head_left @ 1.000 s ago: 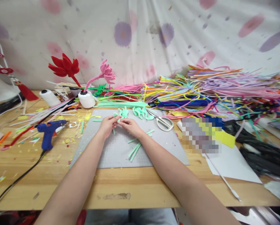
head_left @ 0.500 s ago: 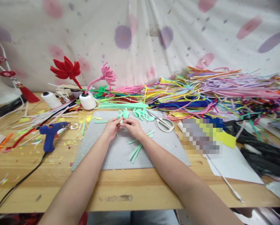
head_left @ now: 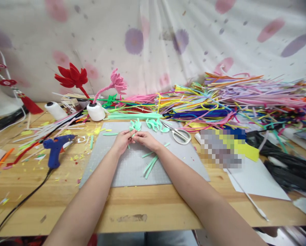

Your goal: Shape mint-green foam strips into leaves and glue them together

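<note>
My left hand (head_left: 123, 141) and my right hand (head_left: 145, 140) meet above the grey cutting mat (head_left: 127, 171), fingertips pinched together. Between them is a mint-green pipe cleaner (head_left: 128, 147), mostly hidden by the fingers, with a short end sticking out below. Just behind the fingertips lies a cluster of mint-green bent pipe-cleaner pieces (head_left: 135, 125); whether it touches the held piece I cannot tell. More curled mint pieces (head_left: 154, 124) rest to the right, beside scissors (head_left: 180, 135) with pale handles. Loose mint strips (head_left: 151, 166) lie near my right forearm.
A blue glue gun (head_left: 55, 150) with a black cord stands at left. Behind the mat are a red flower (head_left: 72, 78) and a pink flower (head_left: 117, 82) in a white spool (head_left: 96, 112). Heaped pipe cleaners (head_left: 219, 95) line the back right. White paper (head_left: 258, 181) lies at right.
Both hands stay pinched together in nearly the same place, with only slight finger movement. The whole view has shifted a little.
</note>
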`<state>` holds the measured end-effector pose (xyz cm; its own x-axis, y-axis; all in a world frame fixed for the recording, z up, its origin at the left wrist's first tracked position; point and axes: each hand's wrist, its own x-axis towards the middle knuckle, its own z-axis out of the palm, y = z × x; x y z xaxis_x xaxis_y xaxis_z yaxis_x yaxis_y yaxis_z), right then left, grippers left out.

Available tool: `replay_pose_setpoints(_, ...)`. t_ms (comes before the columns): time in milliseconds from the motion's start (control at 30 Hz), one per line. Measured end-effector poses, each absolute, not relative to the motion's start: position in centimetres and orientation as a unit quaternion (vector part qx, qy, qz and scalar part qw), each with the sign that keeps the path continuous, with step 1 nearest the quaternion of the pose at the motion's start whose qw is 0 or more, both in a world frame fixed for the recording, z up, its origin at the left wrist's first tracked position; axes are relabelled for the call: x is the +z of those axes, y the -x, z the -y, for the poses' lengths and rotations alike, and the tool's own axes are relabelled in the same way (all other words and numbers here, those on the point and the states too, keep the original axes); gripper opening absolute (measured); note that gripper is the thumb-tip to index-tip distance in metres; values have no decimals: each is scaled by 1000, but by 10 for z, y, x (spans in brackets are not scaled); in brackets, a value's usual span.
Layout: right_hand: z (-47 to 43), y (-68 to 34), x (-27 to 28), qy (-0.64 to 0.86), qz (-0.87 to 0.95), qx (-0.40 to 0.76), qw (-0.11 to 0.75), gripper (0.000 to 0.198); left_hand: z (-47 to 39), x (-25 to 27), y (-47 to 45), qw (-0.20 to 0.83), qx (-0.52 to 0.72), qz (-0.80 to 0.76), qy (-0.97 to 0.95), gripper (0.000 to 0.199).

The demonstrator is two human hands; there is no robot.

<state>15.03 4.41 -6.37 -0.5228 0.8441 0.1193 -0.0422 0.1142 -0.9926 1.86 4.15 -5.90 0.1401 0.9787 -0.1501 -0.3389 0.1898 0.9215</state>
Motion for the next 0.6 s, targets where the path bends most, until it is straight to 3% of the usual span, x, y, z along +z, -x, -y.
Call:
replay_pose_setpoints(333,-44,-152,-64,319,617,615,375,33,-40,-55,-19,644,511,-404,-400,32)
replay_pose_setpoints(600,-49,-161,-66,312,651,612,324,30,-48,-54,-3,503,572,-468,-448,38)
